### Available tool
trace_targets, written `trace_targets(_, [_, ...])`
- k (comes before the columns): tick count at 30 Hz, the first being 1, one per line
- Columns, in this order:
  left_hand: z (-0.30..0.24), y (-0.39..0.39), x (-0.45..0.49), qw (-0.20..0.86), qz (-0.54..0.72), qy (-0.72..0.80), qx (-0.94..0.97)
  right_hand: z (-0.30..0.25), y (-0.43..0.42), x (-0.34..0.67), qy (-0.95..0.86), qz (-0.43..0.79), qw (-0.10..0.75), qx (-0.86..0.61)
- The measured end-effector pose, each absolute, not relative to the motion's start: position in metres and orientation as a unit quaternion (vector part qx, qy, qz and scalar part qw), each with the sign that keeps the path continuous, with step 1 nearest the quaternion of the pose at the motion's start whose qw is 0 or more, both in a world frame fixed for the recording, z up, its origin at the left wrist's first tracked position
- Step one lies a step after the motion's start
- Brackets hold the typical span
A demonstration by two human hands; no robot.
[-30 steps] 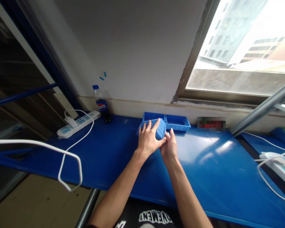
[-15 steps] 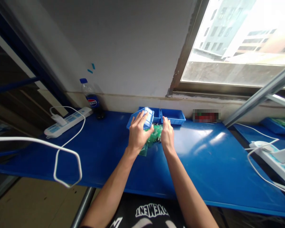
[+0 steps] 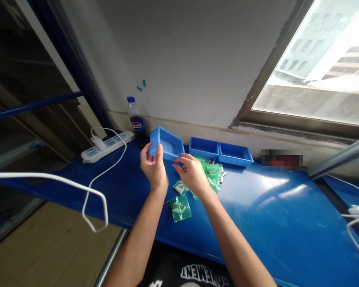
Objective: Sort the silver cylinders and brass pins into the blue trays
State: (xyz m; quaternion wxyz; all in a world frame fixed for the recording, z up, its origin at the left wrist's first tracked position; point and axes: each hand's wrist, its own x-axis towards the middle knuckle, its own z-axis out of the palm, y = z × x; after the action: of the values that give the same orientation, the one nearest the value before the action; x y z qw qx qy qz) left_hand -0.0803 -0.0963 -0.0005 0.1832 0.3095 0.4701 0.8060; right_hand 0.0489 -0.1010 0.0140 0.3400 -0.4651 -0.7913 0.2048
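Blue table (image 3: 257, 223), one raised bin (image 3: 171, 144)

Raised bin: tilted, interior bare, left of the green bag pile (image 3: 214, 171). Left hand (image 3: 155, 167): closed on the end farther from the pile. Right hand (image 3: 192, 172): fingertips at the corner nearer the pile; pinch or mere touch, cannot tell. Handling: best steadied by firm left grip, clear of the pile

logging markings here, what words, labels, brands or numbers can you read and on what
"OVEMENT", upside down on the black shirt; further lettering cut off.
Bottle label: red, white and blue logo; lettering too small.
Power strip: print too blurred.
Pixelated object by the wall: unreadable.
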Motion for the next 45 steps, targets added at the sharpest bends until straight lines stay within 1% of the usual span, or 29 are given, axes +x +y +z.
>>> trace_targets(3, [-0.006, -0.089, -0.091, 0.265, 0.799, 0.455, 0.291, 0.017, -0.079, 0.039, -0.818, 0.137, 0.323, -0.455])
trace_targets(6, [-0.006, -0.082, -0.108, 0.352, 0.780, 0.445, 0.263, 0.016, -0.060, 0.037, -0.855, 0.111, 0.283, -0.419])
trace_targets(9, [-0.010, -0.076, -0.124, 0.404, 0.734, 0.470, 0.279, 0.012, -0.044, 0.032, -0.874, 0.063, 0.249, -0.412])
trace_targets(11, [-0.014, -0.074, -0.130, 0.356, 0.702, 0.525, 0.324, 0.009, -0.032, 0.027, -0.895, 0.023, 0.204, -0.395])
trace_targets(14, [-0.018, -0.075, -0.131, 0.170, 0.646, 0.606, 0.432, 0.006, -0.013, 0.021, -0.905, -0.017, 0.155, -0.396])
trace_targets(16, [-0.020, -0.078, -0.126, 0.090, 0.607, 0.620, 0.490, 0.005, -0.001, 0.019, -0.900, -0.026, 0.139, -0.412])
trace_targets(18, [-0.021, -0.081, -0.119, 0.068, 0.570, 0.621, 0.533, 0.004, 0.008, 0.020, -0.898, -0.026, 0.127, -0.421])
trace_targets(22, [-0.026, -0.083, -0.111, 0.076, 0.497, 0.628, 0.594, 0.005, 0.017, 0.022, -0.888, 0.004, 0.116, -0.446])
trace_targets(26, [-0.033, -0.082, -0.112, 0.086, 0.473, 0.623, 0.617, 0.009, 0.017, 0.017, -0.872, 0.017, 0.125, -0.473])
trace_targets(28, [-0.036, -0.081, -0.114, 0.089, 0.473, 0.613, 0.626, 0.011, 0.009, 0.016, -0.861, 0.019, 0.145, -0.487])
trace_targets(29, [-0.036, -0.080, -0.114, 0.090, 0.472, 0.608, 0.632, 0.012, 0.003, 0.016, -0.853, 0.020, 0.164, -0.495])
trace_targets(32, [-0.030, -0.083, -0.114, 0.092, 0.461, 0.596, 0.651, 0.014, -0.023, 0.028, -0.805, 0.047, 0.278, -0.522])
trace_targets(36, [-0.012, -0.093, -0.109, 0.086, 0.467, 0.557, 0.681, 0.022, -0.060, 0.066, -0.757, 0.086, 0.347, -0.547])
trace_targets(39, [-0.002, -0.099, -0.104, 0.070, 0.469, 0.540, 0.696, 0.034, -0.074, 0.094, -0.743, 0.134, 0.370, -0.542])
trace_targets(42, [-0.001, -0.102, -0.095, 0.075, 0.458, 0.533, 0.708, 0.040, -0.077, 0.113, -0.721, 0.155, 0.412, -0.535])
trace_targets(45, [-0.007, -0.103, -0.080, 0.104, 0.430, 0.524, 0.728, 0.033, -0.075, 0.127, -0.724, 0.162, 0.407, -0.532])
